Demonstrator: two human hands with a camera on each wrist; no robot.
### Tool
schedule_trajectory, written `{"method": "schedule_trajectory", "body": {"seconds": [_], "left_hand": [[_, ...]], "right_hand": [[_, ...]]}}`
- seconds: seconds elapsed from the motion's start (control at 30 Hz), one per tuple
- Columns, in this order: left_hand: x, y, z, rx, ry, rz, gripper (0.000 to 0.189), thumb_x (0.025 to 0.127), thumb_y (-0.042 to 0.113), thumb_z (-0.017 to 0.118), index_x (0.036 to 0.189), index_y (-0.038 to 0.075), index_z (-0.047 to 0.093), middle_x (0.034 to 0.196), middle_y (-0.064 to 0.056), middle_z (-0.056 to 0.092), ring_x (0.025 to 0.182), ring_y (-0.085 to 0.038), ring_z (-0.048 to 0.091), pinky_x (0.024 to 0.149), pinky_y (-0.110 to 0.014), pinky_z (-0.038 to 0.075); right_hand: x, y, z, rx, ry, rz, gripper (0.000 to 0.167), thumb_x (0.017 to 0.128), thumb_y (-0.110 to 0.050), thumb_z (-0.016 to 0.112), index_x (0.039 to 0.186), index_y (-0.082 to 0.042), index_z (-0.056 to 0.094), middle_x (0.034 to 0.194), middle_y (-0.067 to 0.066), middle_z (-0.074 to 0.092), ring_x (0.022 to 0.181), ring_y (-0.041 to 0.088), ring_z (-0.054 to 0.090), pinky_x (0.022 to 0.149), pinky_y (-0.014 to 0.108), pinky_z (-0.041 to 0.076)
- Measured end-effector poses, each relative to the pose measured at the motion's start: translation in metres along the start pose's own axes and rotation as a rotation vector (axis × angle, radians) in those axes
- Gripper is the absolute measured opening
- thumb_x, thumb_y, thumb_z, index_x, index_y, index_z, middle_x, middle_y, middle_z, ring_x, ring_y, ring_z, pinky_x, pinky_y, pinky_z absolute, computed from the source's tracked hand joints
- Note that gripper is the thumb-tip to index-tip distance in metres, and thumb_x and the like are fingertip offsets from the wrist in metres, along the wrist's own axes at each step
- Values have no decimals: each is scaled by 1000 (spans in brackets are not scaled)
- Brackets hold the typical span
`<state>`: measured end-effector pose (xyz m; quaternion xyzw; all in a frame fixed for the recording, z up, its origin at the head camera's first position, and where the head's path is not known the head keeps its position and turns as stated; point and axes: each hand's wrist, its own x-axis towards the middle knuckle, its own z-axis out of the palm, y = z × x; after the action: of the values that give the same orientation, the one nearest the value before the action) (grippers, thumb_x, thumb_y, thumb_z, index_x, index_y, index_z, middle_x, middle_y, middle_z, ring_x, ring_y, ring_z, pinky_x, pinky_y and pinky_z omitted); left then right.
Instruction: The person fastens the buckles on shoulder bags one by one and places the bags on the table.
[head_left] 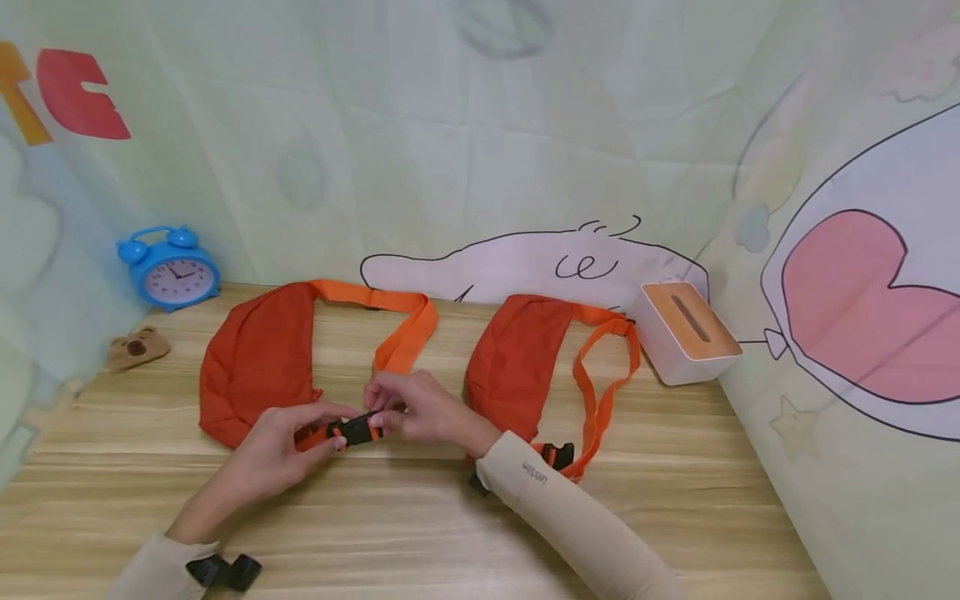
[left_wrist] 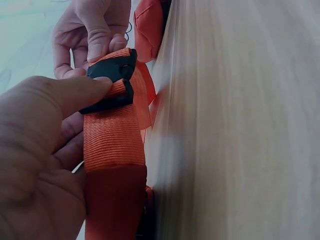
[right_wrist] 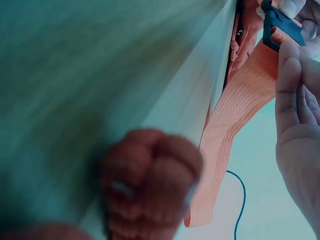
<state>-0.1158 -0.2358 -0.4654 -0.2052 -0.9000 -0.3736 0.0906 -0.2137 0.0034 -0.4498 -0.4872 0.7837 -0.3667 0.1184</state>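
Note:
A red-orange waist bag lies at the left of the table, its orange strap looping behind the hands. Between both hands is the strap's black side-release buckle, its two halves together. My left hand pinches the bag-side end, thumb on the buckle in the left wrist view. The other end is pinched by my right hand, thumb and fingers at the webbing. In the right wrist view the strap runs down from the buckle.
A second red-orange waist bag lies right of the first, partly behind the right forearm, with a black buckle piece on its strap. A tissue box stands at the back right. At the left are a blue alarm clock and a brown bear-face item.

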Motion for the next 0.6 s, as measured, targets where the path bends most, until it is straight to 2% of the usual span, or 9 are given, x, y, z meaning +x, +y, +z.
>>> {"method": "schedule_trajectory", "body": {"seconds": [0.27, 0.43, 0.6], "left_hand": [[2, 0, -1, 41, -56, 25, 42, 86, 6, 89, 121, 27, 77, 116, 7, 81, 101, 1, 70, 85, -23, 60], [2, 1, -1, 63, -95, 25, 45, 87, 4, 88, 125, 24, 75, 120, 5, 80, 102, -2, 71, 88, -26, 62], [2, 3, -1, 59, -86, 74, 46, 85, 4, 89, 126, 19, 74, 108, 9, 80, 94, 0, 72, 83, -29, 62]], "right_hand": [[-7, -1, -4, 5, -35, 15, 21, 102, -7, 71, 123, -6, 66, 111, 7, 80, 96, 3, 73, 86, 9, 56], [-14, -4, -10, 21, -25, 20, 26, 104, -11, 70, 128, -2, 65, 114, 7, 78, 99, 8, 73, 83, 12, 57], [-25, -7, -20, 31, 20, 28, 25, 103, -13, 71, 126, -5, 65, 112, 5, 77, 99, 9, 72, 81, 17, 59]]}}
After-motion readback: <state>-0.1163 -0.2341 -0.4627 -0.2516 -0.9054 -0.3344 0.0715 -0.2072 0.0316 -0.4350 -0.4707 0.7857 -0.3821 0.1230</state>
